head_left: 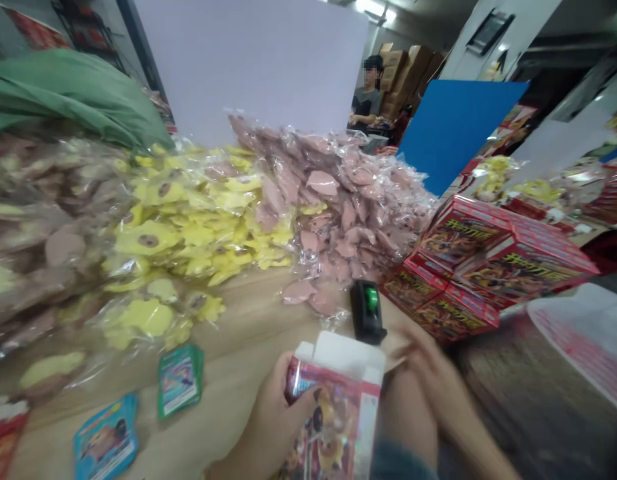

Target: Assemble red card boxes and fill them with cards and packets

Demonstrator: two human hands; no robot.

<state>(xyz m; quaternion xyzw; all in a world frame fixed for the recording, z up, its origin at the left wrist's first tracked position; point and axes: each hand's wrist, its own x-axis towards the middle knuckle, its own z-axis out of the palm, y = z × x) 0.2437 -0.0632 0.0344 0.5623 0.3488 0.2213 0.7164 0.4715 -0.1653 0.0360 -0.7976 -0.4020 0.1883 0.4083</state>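
My left hand is closed around a small red printed carton with cartoon figures on its front. The carton's white top flaps stand open, and its inside is hidden. Just right of the carton, my right hand is smeared by motion, so I cannot make out its fingers or anything in them. A black tape dispenser with a green core stands behind the carton, close to that hand. Two card stacks lie to the left, one green-edged and one blue-edged.
Heaps of bagged yellow pieces and bagged pink pieces cover the table's back. Red boxes are stacked at right, beside a large plastic-lined container. A person is in the background beyond a white panel.
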